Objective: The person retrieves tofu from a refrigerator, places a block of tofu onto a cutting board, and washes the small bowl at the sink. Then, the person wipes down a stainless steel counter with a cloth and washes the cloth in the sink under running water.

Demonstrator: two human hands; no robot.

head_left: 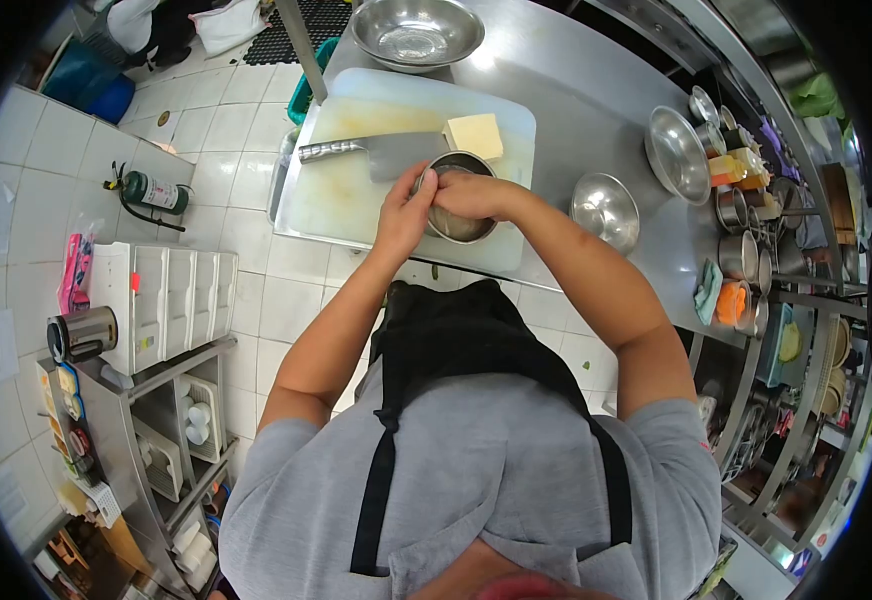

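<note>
My left hand [405,207] grips the left rim of a small deep metal bowl [478,163], its thumb near the top edge. Into that bowl reaches my right hand [464,193], its fingers curled down inside; what they hold, if anything, is hidden. The bowl is at the near side of a white cutting board [341,205]. Just behind it lies a cleaver [396,155] with a metal handle pointing left. A pale yellow block [475,136], resembling tofu, sits on the board beside the blade's right end.
A wide metal bowl [418,35] stands beyond the board. To the right on the steel table [566,90] are two more metal bowls, one nearer [606,212] and one farther [677,155]. Pots and sauce bottles [741,168] line the right edge. White drawers [171,300] stand at left.
</note>
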